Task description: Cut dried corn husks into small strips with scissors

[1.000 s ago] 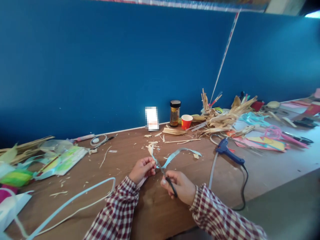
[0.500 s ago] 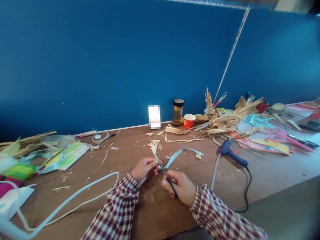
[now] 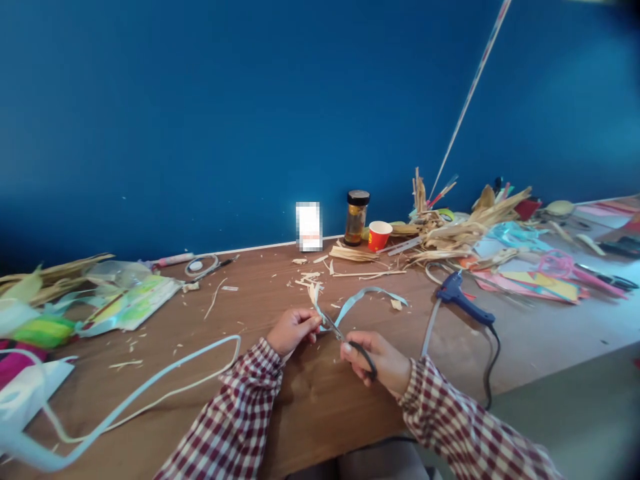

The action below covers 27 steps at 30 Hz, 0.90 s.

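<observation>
My left hand (image 3: 295, 331) is closed, thumb and forefinger pinching a light blue ribbon (image 3: 361, 295) together with a small pale husk bundle (image 3: 314, 293). The bundle points away from me, and the ribbon's loose end curls out to the right over the table. In my right hand (image 3: 383, 363) is a pair of scissors with black handles (image 3: 369, 358). Their blades reach left to the ribbon, close to my left fingertips. Whether the blades are parted is too small to tell.
Husk scraps (image 3: 367, 256) litter the brown table (image 3: 320, 413). Behind stand a dark-lidded jar (image 3: 356, 219) and a red paper cup (image 3: 380, 236). A blue glue gun (image 3: 463, 300) with its cord lies right, near a heap of dried husks (image 3: 450, 233). A white cable (image 3: 165, 377) loops at left.
My right hand and the scissors have shifted right and slightly up, and the scissors now lie at a flatter angle. My left hand keeps its pinch near the same spot.
</observation>
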{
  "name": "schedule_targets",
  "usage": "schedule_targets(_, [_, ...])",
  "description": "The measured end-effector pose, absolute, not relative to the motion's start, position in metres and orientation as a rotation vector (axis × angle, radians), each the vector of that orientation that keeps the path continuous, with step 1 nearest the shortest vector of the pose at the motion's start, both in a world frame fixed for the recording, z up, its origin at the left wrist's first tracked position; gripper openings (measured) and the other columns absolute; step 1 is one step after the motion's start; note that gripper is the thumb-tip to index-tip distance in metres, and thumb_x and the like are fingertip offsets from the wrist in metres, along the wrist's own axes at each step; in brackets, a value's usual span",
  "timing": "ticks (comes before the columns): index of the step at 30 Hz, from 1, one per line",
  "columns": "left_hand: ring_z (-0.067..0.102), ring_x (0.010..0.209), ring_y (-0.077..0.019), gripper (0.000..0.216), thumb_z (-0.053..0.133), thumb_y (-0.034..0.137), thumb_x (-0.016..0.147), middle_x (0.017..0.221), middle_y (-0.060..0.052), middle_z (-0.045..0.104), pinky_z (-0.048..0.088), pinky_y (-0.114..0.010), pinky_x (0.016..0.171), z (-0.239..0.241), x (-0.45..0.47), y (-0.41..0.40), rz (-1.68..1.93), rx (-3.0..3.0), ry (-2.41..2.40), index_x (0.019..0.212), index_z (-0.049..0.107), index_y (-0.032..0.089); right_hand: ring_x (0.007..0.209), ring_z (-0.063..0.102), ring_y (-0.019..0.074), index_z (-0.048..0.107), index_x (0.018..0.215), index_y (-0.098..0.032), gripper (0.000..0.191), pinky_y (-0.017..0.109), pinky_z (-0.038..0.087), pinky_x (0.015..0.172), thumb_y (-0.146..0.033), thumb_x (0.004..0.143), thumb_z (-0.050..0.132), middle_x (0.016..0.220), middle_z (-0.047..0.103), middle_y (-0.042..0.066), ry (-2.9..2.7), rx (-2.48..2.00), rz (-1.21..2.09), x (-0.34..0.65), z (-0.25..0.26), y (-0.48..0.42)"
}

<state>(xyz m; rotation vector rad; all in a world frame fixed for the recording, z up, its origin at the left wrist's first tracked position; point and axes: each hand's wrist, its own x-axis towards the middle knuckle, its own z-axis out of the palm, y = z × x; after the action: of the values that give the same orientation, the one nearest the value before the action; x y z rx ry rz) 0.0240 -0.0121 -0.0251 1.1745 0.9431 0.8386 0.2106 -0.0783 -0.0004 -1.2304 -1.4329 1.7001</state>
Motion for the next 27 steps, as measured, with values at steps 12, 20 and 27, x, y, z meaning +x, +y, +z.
schedule_targets(12, [0.048,0.043,-0.0056,0.022,0.069,0.034,0.063,0.055,0.0,0.056,0.037,-0.017,0.044,-0.025,0.016,-0.008,0.887,1.122,1.012,0.065,0.066,0.012,0.038,0.034,0.0051,0.05,0.072,-0.018,0.035,0.015,0.027,0.035,-0.053,0.073,0.055,0.045,0.039,-0.007,-1.292,-1.205,1.46,0.246,0.04,-0.089])
schedule_targets(20, [0.052,0.05,-0.0054,0.028,0.071,0.035,0.063,0.06,0.0,0.058,0.044,-0.017,0.053,-0.02,0.024,-0.013,0.966,0.906,0.897,0.078,0.068,0.011,0.037,0.041,0.0051,0.05,0.076,-0.015,0.042,0.015,0.025,0.036,-0.057,0.074,0.052,0.047,0.048,-0.004,-1.307,-1.088,1.774,0.234,0.023,-0.097])
schedule_targets(27, [0.051,0.049,-0.0052,0.029,0.072,0.034,0.063,0.06,-0.001,0.057,0.044,-0.018,0.053,-0.017,0.024,-0.014,0.971,0.892,0.87,0.077,0.067,0.009,0.036,0.042,0.0046,0.051,0.077,-0.013,0.044,0.014,0.032,0.036,-0.057,0.071,0.055,0.046,0.05,-0.005,-1.325,-1.006,1.854,0.213,0.001,-0.094])
